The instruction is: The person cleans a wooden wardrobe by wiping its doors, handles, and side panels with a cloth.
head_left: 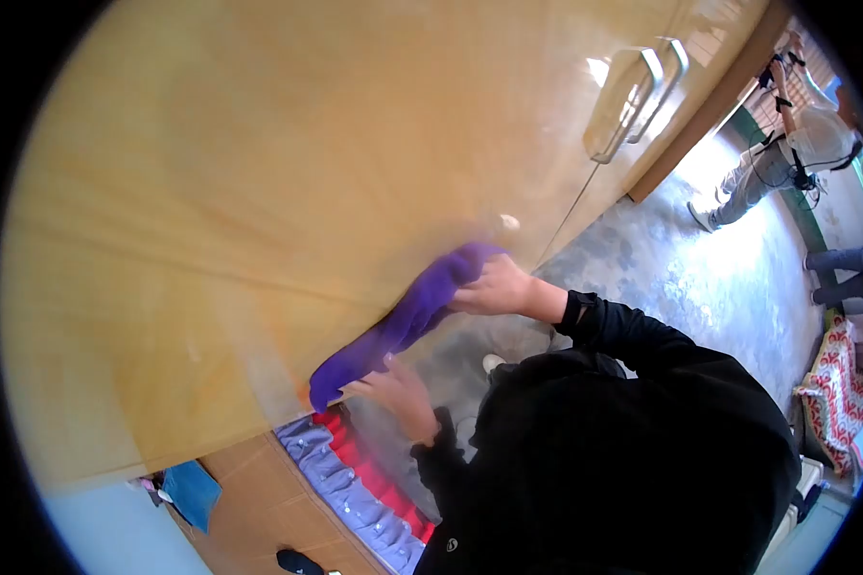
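A bunched purple cloth (403, 316) stretches between my two hands, close to the yellowish glossy surface (240, 192) of a large cabinet. My right hand (497, 286) is closed around the cloth's upper right end. Lower down, my left hand (393, 391) grips the other end, its fingers pressed to the fabric and partly hidden. Slight blur softens the cloth, and I cannot tell whether it touches the cabinet.
Two metal handles (647, 91) stick out at the cabinet's upper right. Grey floor (633, 254) runs past it toward a person (786, 153) standing at the right. Lilac frilled fabric (340, 489) with a red strip lies low left, beside a brown surface (259, 489). Patterned red-and-white fabric (839, 393) is far right.
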### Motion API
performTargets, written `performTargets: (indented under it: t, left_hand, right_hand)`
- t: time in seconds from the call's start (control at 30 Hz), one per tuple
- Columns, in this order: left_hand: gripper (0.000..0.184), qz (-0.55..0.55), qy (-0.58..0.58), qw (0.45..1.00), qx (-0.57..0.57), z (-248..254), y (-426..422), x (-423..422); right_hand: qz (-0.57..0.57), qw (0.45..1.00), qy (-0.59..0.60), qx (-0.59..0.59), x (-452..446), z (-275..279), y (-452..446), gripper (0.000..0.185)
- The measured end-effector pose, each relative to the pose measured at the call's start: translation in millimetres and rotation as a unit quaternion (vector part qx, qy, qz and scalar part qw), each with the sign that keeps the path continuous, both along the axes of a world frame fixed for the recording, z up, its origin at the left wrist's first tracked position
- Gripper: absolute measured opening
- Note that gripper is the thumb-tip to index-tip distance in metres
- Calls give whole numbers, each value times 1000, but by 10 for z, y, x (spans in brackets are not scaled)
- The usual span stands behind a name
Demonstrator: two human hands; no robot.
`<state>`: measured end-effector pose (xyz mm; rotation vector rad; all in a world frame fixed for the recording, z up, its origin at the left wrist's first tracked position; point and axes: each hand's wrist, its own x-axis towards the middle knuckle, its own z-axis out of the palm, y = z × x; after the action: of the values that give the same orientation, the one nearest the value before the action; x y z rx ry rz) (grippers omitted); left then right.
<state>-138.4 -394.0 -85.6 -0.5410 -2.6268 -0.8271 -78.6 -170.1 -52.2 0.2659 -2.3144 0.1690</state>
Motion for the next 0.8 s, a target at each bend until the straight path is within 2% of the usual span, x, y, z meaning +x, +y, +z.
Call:
performTargets:
  t: [0.03, 0.1, 0.2, 0.3, 0.43, 0.53, 0.7, 0.77, 0.8]
  left_hand:
    - [60, -5, 0, 1000, -2, 78, 143, 71]
    - [60, -50, -48, 995, 71, 188, 419, 227]
    - [61, -83, -77, 987, 113, 123, 921, 465]
    - [62, -56, -89, 993, 53, 17, 1547, 774]
    - [61, -45, -73, 996, 29, -21, 2415, 1157]
    - [59, -51, -189, 981, 12, 80, 3021, 1483]
    - [59, -51, -61, 995, 52, -100, 3716, 1715]
    - [57, -38, -24, 985, 167, -191, 3712, 1819]
    - [57, -28, -24, 984, 173, -231, 3766, 1891]
  right_hand:
    - [-5, 1000, 0, -2, 46, -10, 123, 21]
    - [-14, 1000, -8, 19, 147, -119, 348, 24]
    - [-35, 998, -37, 40, 334, -251, 758, 26]
    - [-43, 998, -44, 26, 650, -271, 1329, 24]
    - [-42, 997, -69, 22, 1038, -549, 2203, 23]
    - [-57, 996, -57, 40, 1333, -537, 2792, 21]
    - [-23, 991, -115, 60, 1636, -781, 3558, 21]
    - [-4, 989, -130, 72, 1710, -773, 3575, 21]
    - [5, 988, -132, 79, 1765, -761, 3647, 21]
